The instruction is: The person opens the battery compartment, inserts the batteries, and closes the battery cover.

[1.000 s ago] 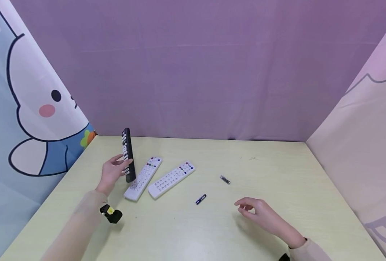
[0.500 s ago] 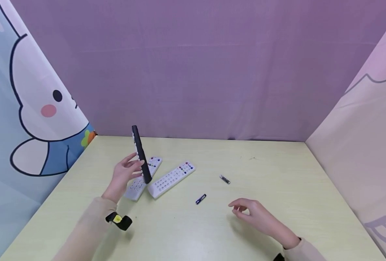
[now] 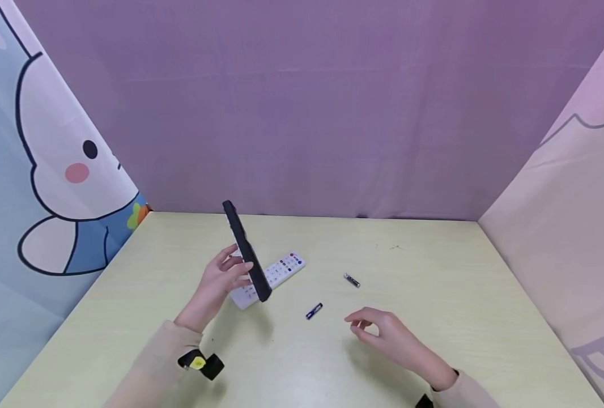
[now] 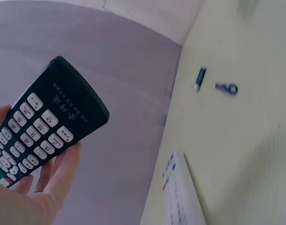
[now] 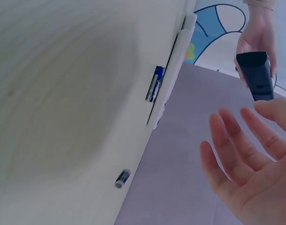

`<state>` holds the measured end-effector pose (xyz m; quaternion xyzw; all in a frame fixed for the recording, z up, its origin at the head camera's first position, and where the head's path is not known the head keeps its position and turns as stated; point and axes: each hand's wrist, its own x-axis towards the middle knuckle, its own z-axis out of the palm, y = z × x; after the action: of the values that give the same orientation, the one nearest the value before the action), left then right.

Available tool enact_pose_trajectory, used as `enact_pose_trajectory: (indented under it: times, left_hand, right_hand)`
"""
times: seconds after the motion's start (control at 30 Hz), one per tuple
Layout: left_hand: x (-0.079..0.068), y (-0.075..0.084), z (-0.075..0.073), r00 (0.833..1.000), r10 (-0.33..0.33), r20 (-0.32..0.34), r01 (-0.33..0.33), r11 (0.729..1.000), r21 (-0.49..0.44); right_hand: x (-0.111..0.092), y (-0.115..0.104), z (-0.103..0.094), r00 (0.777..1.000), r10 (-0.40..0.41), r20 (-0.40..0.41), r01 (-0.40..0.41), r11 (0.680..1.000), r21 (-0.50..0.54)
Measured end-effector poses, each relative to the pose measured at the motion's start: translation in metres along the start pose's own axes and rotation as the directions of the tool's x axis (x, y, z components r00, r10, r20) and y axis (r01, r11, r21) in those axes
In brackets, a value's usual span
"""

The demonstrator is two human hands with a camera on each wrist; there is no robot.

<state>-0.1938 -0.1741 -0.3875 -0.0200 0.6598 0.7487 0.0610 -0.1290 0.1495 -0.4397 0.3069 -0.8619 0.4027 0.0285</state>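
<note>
My left hand grips a black remote control by its edges, raised over the table and tilted. In the left wrist view the white keys of that black remote show, while the head view shows mostly its dark back and side. Beneath it lies a white remote control, partly covered. My right hand hovers at the right with its fingers loosely bent and nothing in them. Nearest to it are two small batteries, a blue one and a dark one, lying apart on the table.
The pale wooden table meets a purple cloth backdrop at its far edge. Printed cloth panels stand at the left and right. A second white remote is almost wholly hidden behind my left hand in the head view.
My left hand has carried the black remote to the right, turning its keys away from the head camera. My right hand has drifted left. White remotes and batteries have stayed put.
</note>
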Motion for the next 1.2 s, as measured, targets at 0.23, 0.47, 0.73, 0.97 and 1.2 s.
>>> enact_pose_trajectory:
  times: [0.23, 0.47, 0.73, 0.97, 1.2]
  left_hand:
    - [-0.012, 0.002, 0.025, 1.000, 0.003, 0.014, -0.001, 0.996, -0.085]
    - [-0.019, -0.001, 0.041, 0.999, 0.008, 0.039, 0.000, 0.979, -0.205]
    - [-0.026, -0.007, 0.058, 0.997, 0.044, 0.066, -0.024, 0.959, -0.282]
    - [-0.028, -0.013, 0.069, 0.997, 0.044, 0.071, -0.019, 0.947, -0.319]
    - [-0.031, -0.018, 0.077, 0.997, 0.047, 0.061, -0.026, 0.951, -0.307]
  right_hand:
    - [0.008, -0.010, 0.007, 0.992, -0.086, -0.097, 0.090, 0.995, 0.039]
    - [0.015, -0.022, 0.015, 0.980, -0.073, -0.186, 0.087, 0.994, 0.069]
    - [0.022, -0.036, 0.022, 0.961, 0.064, -0.270, 0.000, 0.973, 0.233]
    - [0.025, -0.037, 0.026, 0.951, 0.101, -0.292, 0.035, 0.903, 0.428]
    - [0.029, -0.034, 0.031, 0.942, 0.058, -0.329, 0.140, 0.826, 0.546]
